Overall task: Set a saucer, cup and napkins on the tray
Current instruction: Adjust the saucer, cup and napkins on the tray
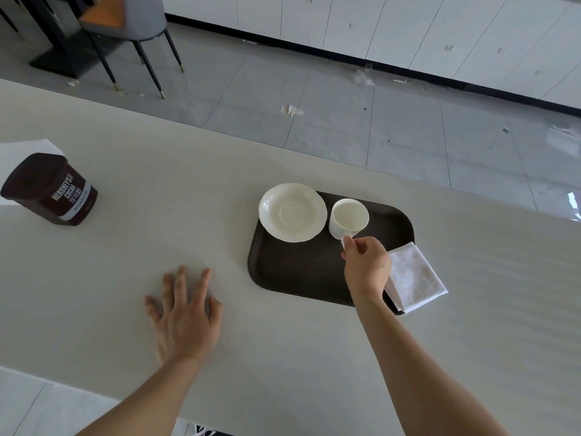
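Note:
A dark brown tray [301, 272] lies on the pale counter. A cream saucer [292, 212] rests on its far left corner, overhanging the rim a little. To the right of the saucer stands an empty white cup [348, 217] on the tray. My right hand [366, 265] pinches the cup's handle from the near side. Folded white napkins [415, 276] lie on the tray's right near corner, partly over its edge. My left hand [185, 313] rests flat on the counter, fingers spread, left of the tray.
A brown Hershey's cocoa tin [52, 190] stands at the counter's left with white paper [19, 152] behind it. The counter's far edge runs diagonally behind the tray; beyond it lie a grey tiled floor, a chair [132, 23] and white cabinets.

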